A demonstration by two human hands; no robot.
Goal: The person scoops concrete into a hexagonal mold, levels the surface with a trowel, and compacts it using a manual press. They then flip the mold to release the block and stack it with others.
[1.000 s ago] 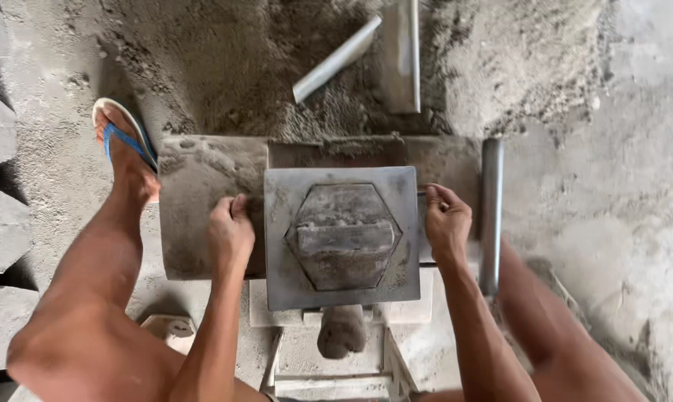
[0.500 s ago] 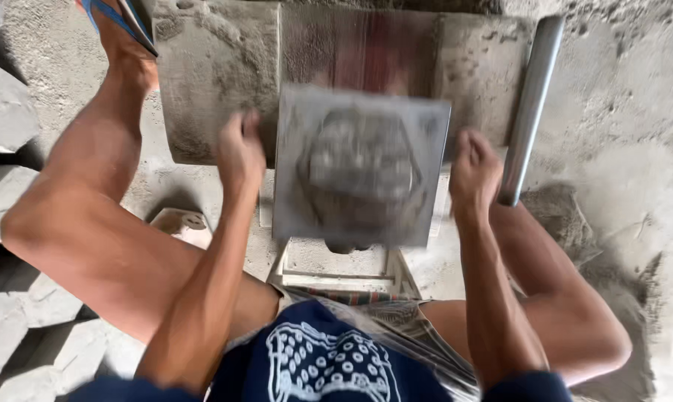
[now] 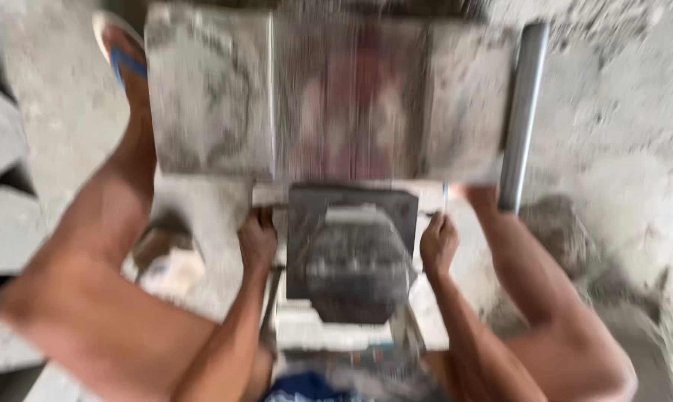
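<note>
Nearest the camera, between the person's knees, the grey metal mould (image 3: pixel 351 249) sits on a pale stand (image 3: pixel 366 327), its dark hexagonal recess facing up. The left hand (image 3: pixel 257 242) is closed on the mould's left edge and the right hand (image 3: pixel 438 242) on its right edge, fingers curled over the rims; the frame is blurred, so I cannot tell how far the fingers wrap underneath.

The mould looks like a stiff steel plate with a cast pocket, probably packed with damp cement, so it should handle as heavy, rigid and gritty rather than slippery. The contents are likely crumbly while wet. The 2 opposite side edges, level with each other, look like the sound places to hold it, keeping it flat.

Beyond the hands lies the cement-smeared table (image 3: pixel 210 97) with a reddish central panel (image 3: pixel 351 104), and a grey pipe (image 3: pixel 522 112) runs along its right side. A foot in a blue sandal (image 3: pixel 124 59) rests at the table's far left corner.

Compared with 0.5 s ago, the mould has come off the table toward the person's body and lower down, and both hands have travelled with it, grips unchanged. The reddish panel it covered 1.0 s ago is now wholly exposed.
</note>
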